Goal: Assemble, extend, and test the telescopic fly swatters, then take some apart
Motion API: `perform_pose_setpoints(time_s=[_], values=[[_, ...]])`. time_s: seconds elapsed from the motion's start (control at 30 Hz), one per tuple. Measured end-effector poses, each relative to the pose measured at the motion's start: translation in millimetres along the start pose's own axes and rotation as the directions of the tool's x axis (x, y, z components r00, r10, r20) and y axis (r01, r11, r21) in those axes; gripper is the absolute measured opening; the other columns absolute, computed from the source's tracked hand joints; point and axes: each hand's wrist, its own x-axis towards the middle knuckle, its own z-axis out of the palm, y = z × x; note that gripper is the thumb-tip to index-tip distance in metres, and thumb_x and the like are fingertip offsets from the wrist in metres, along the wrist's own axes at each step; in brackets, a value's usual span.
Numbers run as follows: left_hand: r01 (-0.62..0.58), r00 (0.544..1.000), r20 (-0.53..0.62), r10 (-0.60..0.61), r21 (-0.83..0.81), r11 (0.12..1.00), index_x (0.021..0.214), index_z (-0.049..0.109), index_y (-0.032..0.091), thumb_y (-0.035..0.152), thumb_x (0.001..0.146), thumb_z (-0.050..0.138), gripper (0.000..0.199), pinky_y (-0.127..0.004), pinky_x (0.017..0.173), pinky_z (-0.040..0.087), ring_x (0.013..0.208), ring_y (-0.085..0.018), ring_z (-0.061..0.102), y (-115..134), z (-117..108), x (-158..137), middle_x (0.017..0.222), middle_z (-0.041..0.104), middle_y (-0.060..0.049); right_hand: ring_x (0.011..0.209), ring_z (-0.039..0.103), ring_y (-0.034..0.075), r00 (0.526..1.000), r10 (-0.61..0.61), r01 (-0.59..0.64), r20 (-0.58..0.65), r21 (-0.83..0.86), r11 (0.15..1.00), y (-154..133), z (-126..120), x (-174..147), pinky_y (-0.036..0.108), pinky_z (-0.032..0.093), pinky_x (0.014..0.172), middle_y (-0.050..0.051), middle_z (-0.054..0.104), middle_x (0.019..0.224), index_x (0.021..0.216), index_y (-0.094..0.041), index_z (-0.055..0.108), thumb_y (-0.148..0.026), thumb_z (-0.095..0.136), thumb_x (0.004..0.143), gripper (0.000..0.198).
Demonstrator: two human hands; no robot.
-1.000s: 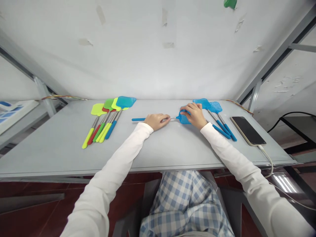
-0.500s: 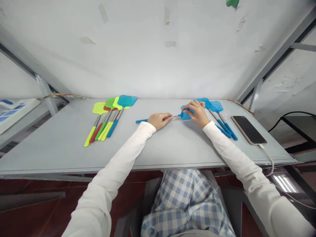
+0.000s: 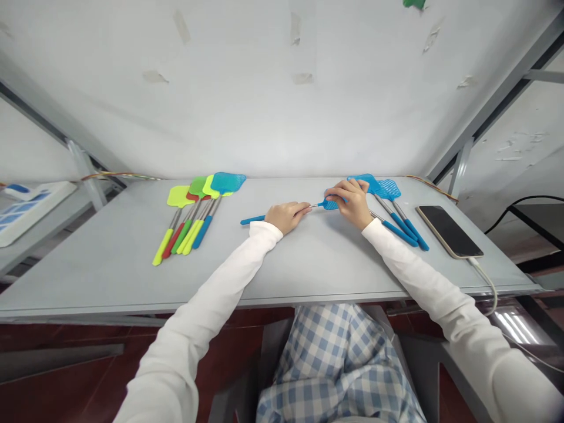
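A blue fly swatter (image 3: 252, 220) lies crosswise in the middle of the table, its handle to the left and its mesh head to the right. My left hand (image 3: 288, 215) is closed over its metal shaft, hiding part of it. The fingers of my right hand (image 3: 351, 201) grip the head and cover much of it. Just right of that hand, several blue fly swatters (image 3: 388, 189) rest with heads toward the wall. On the left lies a group of fly swatters in yellow (image 3: 179, 196), red (image 3: 173, 242), green (image 3: 181, 237) and blue (image 3: 203, 232).
A phone (image 3: 449, 231) with a white cable (image 3: 487, 279) plugged in lies at the table's right. The grey table (image 3: 110, 258) meets a white wall (image 3: 264, 117) at the back. Metal frame posts (image 3: 86, 173) rise at both sides. A white-and-blue object (image 3: 33, 211) sits at far left.
My left hand has slid slightly right along the shaft, so less metal shows between my hands. The right hand still grips the head. The view has shifted a little.
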Motion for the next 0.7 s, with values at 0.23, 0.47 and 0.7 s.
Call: perform_pose_setpoints(time_s=[0.23,0.47,0.7], values=[[0.010,1.000,0.028,-0.007,-0.106,0.994,0.114,0.068,0.032,0.048,0.093,0.040,0.039,-0.028,0.078,0.046,0.098,-0.019,0.065,0,-6,0,0.111,0.071,0.000,0.081,0.051,0.018,0.998,-0.012,0.013,-0.061,0.010,1.000,-5,-3,-2,0.040,0.021,0.086,0.003,0.065,0.083,0.087,-0.029,0.072,-0.041,0.034,0.097,0.041],[0.095,0.990,0.135,-0.049,-0.353,0.931,0.098,0.074,0.030,0.046,0.089,0.046,0.034,-0.025,0.076,0.046,0.084,-0.016,0.065,-2,-15,5,0.096,0.074,0.003,0.078,0.051,0.017,0.996,-0.044,0.043,-0.076,-0.023,0.999,-9,-4,-3,0.040,0.022,0.084,0.002,0.066,0.080,0.085,-0.030,0.073,-0.039,0.037,0.097,0.038],[0.023,1.000,0.002,-0.023,0.087,0.996,0.119,0.065,0.034,0.046,0.094,0.038,0.040,-0.029,0.065,0.041,0.087,-0.021,0.066,9,-15,-4,0.100,0.073,-0.004,0.079,0.052,0.017,0.998,0.015,-0.012,-0.066,0.051,0.999,-8,-7,1,0.039,0.024,0.083,0.002,0.066,0.080,0.083,-0.027,0.073,-0.037,0.045,0.095,0.032]])
